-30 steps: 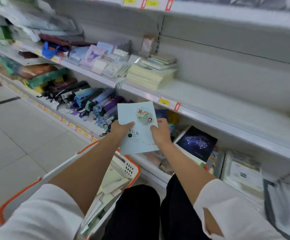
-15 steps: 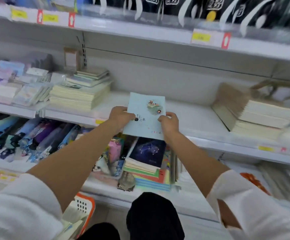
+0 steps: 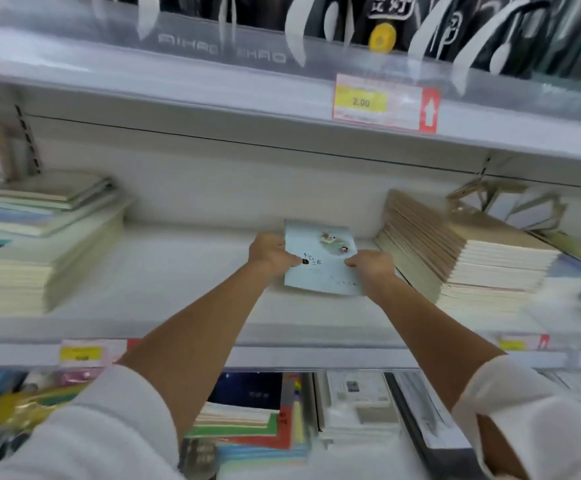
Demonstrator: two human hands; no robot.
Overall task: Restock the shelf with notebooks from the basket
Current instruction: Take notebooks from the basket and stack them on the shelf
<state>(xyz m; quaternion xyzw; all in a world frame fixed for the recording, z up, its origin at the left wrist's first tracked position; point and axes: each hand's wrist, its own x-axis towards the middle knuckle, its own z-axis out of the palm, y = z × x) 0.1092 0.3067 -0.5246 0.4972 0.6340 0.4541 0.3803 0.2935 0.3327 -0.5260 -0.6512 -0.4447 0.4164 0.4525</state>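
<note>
step: place notebook (image 3: 320, 261) on shelf (image 3: 164, 278) | left hand (image 3: 271, 251), right hand (image 3: 372, 266) pinch side edges | lay flat in gap left of tan stack (image 3: 455, 247), then release

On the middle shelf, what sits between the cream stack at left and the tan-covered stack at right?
In the head view, bare shelf mostly, plus the light-blue notebook held by left hand and right hand, close beside the tan-covered stack.
</note>
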